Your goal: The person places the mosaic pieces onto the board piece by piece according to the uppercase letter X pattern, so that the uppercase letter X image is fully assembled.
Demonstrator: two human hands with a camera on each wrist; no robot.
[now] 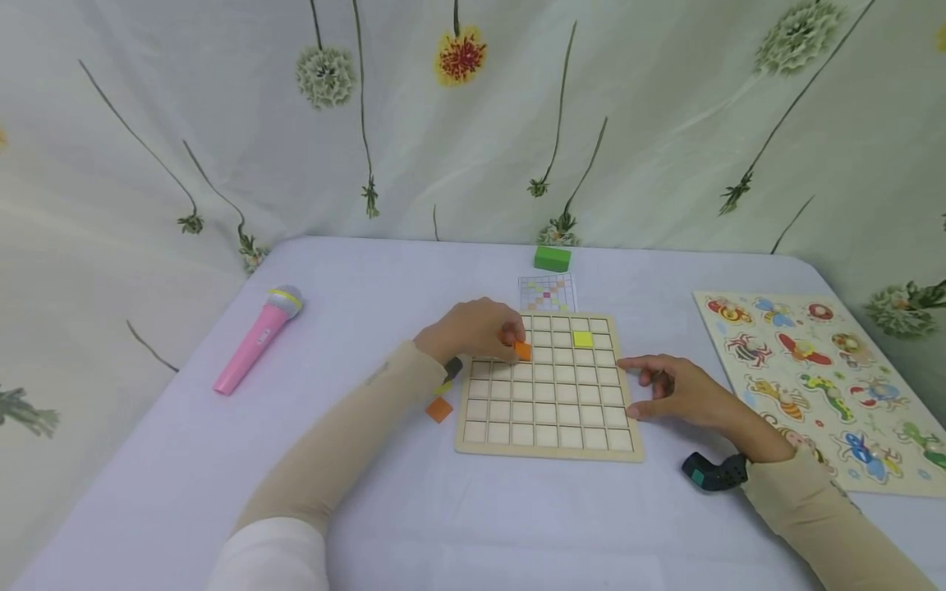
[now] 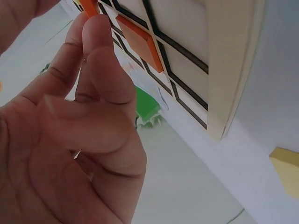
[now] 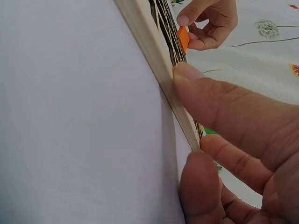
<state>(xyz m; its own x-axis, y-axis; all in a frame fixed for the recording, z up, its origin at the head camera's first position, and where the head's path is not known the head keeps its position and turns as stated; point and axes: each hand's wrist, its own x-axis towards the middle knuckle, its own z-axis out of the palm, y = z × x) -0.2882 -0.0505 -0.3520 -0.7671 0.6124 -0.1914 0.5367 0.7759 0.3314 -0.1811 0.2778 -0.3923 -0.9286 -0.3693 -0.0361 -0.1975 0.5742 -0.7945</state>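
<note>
Flowered backdrop point(image 1: 650, 148) behind, pale tablecloth point(image 1: 414, 517) below, and over the grid board point(image 1: 547, 454) the left hand point(image 1: 475, 328) pinches an orange tile point(image 3: 183, 39)! The right hand point(image 1: 683, 394), thumb and forefinger wide apart, touches the board's right edge (steadying it, perhaps). The danger: crowding left fingers could nudge the second orange tile point(image 2: 139, 42) lying in the board.

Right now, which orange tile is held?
The orange tile pinched in the left hand. A second orange tile sits in the board's grid; a third orange tile lies off it, on the tablecloth.
</note>
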